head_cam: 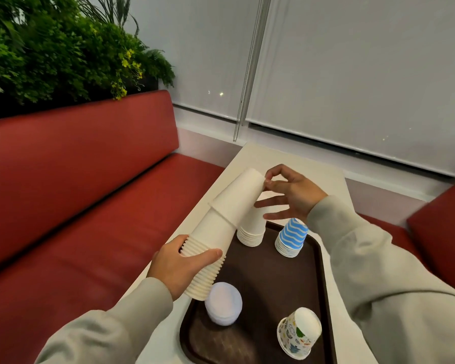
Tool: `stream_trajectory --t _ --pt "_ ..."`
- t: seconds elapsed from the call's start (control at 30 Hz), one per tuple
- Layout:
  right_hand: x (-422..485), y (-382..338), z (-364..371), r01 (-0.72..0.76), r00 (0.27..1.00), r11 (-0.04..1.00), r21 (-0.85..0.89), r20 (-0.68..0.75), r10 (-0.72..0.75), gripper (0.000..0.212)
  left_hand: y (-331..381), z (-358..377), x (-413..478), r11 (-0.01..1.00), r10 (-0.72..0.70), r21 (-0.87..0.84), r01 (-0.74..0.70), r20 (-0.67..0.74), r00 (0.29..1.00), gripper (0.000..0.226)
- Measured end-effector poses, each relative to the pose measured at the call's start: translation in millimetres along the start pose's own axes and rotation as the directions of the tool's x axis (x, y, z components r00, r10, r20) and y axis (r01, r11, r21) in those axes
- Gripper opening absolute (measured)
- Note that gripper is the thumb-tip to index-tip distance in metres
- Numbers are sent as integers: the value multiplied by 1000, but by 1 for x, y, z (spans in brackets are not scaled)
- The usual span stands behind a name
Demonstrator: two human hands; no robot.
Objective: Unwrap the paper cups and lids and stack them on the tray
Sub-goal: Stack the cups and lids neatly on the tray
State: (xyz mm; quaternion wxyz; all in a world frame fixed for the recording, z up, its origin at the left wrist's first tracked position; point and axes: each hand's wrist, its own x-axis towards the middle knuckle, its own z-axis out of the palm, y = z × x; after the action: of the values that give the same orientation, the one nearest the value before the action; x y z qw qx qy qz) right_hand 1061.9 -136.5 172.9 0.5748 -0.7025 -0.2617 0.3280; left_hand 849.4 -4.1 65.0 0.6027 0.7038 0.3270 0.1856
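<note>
Between the hands slants a long stack of white paper cups [222,222]: the left hand [179,266] grips its rim end, the right hand [292,195] pinches its top. Below lies a dark brown tray [273,279].

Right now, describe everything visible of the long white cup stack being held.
The long white cup stack: plain paper cups nested, rolled rims bunched at its lower end. It tilts up and away, kinked midway. The left hand grips the rim end; the right hand pinches the top cup's base. It is held over the tray's left edge.
</note>
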Motion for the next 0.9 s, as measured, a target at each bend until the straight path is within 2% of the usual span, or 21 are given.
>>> stream_trajectory --t 0.07,0.13,0.2,0.27,0.37,0.53,0.63,0.7,0.8,0.9 --pt "3 -6 -9 43 995 999 5 -93 -43 10 -6 -2 1 999 -30 -13 30 -27 999 54" --pt "9 -10 -17 105 961 992 -63 -250 -118 11 -12 -6 4 997 -57 -48 54 -59 997 49" --pt "19 -7 -23 123 887 958 -258 -404 -223 9 -16 -9 5 992 -77 -104 68 -81 994 48" --pt "27 0 -24 75 818 885 -459 -479 -318 5 -16 -13 5 986 -84 -150 70 -93 992 41" --pt "39 12 -21 -39 791 779 -626 -496 -359 8 -16 -18 5 980 -55 -194 41 -69 996 41" --pt "57 41 -12 -198 813 691 -695 -510 -280 9 -19 -24 3 978 -32 -207 22 -43 999 68" --pt "65 62 -7 -254 837 661 -706 -502 -216 14 -23 -27 4 978 -31 -206 22 -45 998 65" --pt "65 70 -5 -292 873 590 -753 -461 -157 28 -23 -28 6 979 -29 -202 17 -53 998 59" --pt "58 71 0 -287 896 555 -781 -424 -134 42 -23 -27 7 980 -28 -198 15 -60 998 55" --pt "44 57 7 -118 899 629 -768 -352 -261 34 -21 -22 9 983 -29 -182 16 -69 997 55"
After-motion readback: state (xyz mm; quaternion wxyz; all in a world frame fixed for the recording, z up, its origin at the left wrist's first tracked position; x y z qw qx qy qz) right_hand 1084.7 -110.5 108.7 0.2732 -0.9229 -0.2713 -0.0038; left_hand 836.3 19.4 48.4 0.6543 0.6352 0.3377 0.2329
